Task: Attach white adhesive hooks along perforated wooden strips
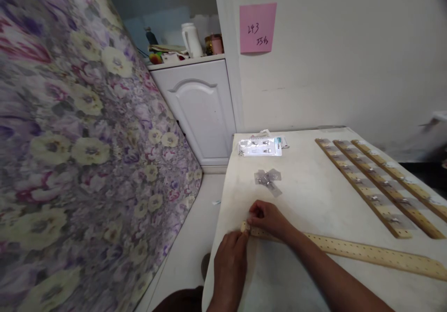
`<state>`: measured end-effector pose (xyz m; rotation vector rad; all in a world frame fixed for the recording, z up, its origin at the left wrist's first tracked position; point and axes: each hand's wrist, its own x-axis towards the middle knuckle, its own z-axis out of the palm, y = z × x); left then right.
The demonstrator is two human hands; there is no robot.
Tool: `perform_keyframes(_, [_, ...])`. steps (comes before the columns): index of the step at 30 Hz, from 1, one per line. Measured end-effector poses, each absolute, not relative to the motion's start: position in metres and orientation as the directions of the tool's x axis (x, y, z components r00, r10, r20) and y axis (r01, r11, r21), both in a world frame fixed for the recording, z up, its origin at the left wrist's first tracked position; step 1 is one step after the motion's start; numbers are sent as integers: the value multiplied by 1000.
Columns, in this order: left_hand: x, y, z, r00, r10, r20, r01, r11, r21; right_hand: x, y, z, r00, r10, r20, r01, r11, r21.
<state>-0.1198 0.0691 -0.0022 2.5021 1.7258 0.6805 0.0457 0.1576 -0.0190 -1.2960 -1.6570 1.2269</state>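
Observation:
A long pale wooden strip with rows of holes (370, 252) lies across the near part of the table. My left hand (230, 261) is closed at the strip's left end, fingers and thumb pressed against it. Just above that same end, my right hand (268, 218) makes a pinch; whatever sits between its fingertips is too small to make out. My right forearm passes over the strip and covers part of it. Beyond my right hand lies a small pile of clear plastic pieces with metal bits (268, 180).
Flat clear packages with metal hooks (260, 147) lie at the table's far left. Three wooden strips carrying clear pieces and metal hooks (363, 184) rest at the right. A floral curtain (104, 153) hangs left, beside a white cabinet (202, 111). A pink note (257, 28) is on the wall.

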Motion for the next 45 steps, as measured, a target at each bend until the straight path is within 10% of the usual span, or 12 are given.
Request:
perform_keyframes(22, [-123, 70, -7, 237, 892, 384, 819, -396, 414, 49, 159, -15, -263, 965, -19, 196, 34, -980])
perform_keyframes(34, [-121, 70, -5, 63, 953, 295, 715, -249, 653, 156, 87, 4, -215, 974, 71, 591, 187, -785])
perform_keyframes(45, [-114, 78, 12, -95, 954, 286, 670, -151, 727, 134, 146, 7, -28, 986, 165, 509, 156, -846])
